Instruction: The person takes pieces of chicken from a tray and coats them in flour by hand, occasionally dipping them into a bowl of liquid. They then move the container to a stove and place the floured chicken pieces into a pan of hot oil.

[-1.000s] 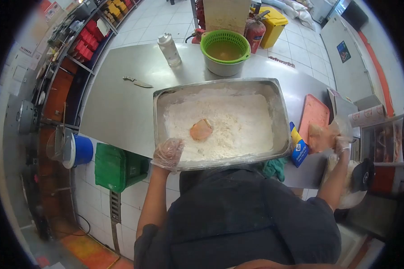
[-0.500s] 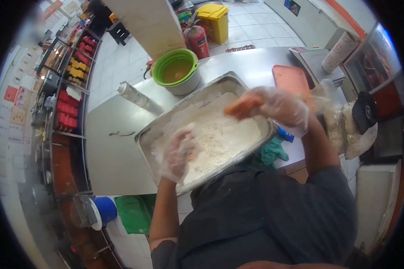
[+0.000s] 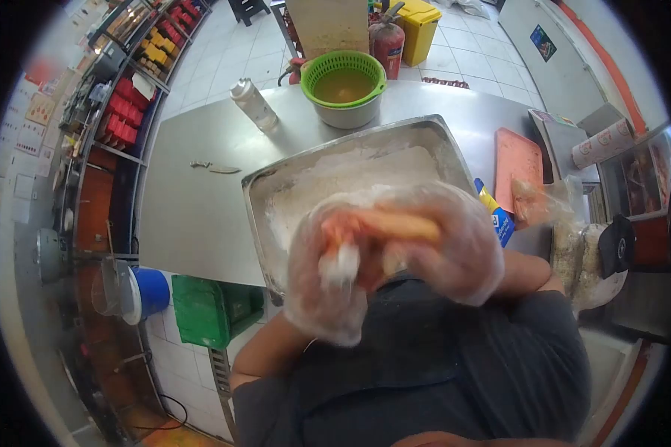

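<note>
Both my hands wear clear plastic gloves and are raised over the near side of a metal tray (image 3: 255, 201) of white flour (image 3: 365, 171). Between them is an orange-pink piece of raw chicken (image 3: 406, 223). My right hand (image 3: 458, 249) wraps around its right part. At its left end, the fingers of my left hand (image 3: 317, 287) are closed, with white flour caked on the fingertips. Motion blurs the fingers a little, and the gloves hide part of the chicken.
Behind the tray stand a green basket (image 3: 326, 63) in a pot of cloudy liquid and a clear bottle (image 3: 255, 106). A knife (image 3: 215, 168) lies left on the steel table (image 3: 183, 216). To the right are an orange tray (image 3: 518, 160), a blue-yellow packet (image 3: 499, 220) and plastic bags (image 3: 566, 201).
My right hand has brought the chicken left and closer to me. My left hand has come up from the flour to meet it. The view has shifted, so the table appears farther right.
</note>
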`<state>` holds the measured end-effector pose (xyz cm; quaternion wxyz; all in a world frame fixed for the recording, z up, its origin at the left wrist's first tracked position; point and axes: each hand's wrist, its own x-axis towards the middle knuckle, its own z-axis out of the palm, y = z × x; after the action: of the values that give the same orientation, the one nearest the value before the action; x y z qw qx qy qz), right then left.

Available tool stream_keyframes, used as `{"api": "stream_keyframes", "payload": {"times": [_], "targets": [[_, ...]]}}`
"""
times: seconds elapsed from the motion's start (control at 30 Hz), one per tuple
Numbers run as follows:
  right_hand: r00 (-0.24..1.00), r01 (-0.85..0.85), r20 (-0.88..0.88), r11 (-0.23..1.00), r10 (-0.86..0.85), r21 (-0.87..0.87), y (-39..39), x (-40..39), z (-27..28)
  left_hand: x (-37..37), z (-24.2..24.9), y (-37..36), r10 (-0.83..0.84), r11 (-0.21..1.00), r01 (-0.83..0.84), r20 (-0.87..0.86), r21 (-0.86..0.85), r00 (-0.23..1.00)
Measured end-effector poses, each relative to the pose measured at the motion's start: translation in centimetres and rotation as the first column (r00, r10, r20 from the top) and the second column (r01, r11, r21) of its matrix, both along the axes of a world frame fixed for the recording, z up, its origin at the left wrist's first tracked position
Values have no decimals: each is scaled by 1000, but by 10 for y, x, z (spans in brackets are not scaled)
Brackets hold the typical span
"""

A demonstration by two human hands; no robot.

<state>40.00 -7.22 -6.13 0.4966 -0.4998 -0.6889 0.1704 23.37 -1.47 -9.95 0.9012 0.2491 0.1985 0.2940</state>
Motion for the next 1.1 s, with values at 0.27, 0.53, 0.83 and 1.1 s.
{"api": "stream_keyframes", "payload": {"times": [0.27, 0.53, 0.83, 1.1], "targets": [[903, -427, 99, 896, 417, 122, -5, -3, 41, -14, 49, -16, -371, 846, 298, 87, 442, 925], [974, -134, 221, 890, 39, 435, -19, 7, 41, -3, 59, -27, -342, 821, 294, 9, 489, 940], [978, -25, 206, 961, -34, 277, 16, 4, -45, 0, -5, 10, 268, 859, -125, -228, 497, 936], [984, 27, 164, 966, -71, 256, 26, 9, -106, -2, -87, 15, -88, 987, 80, 55, 139, 995]]}}
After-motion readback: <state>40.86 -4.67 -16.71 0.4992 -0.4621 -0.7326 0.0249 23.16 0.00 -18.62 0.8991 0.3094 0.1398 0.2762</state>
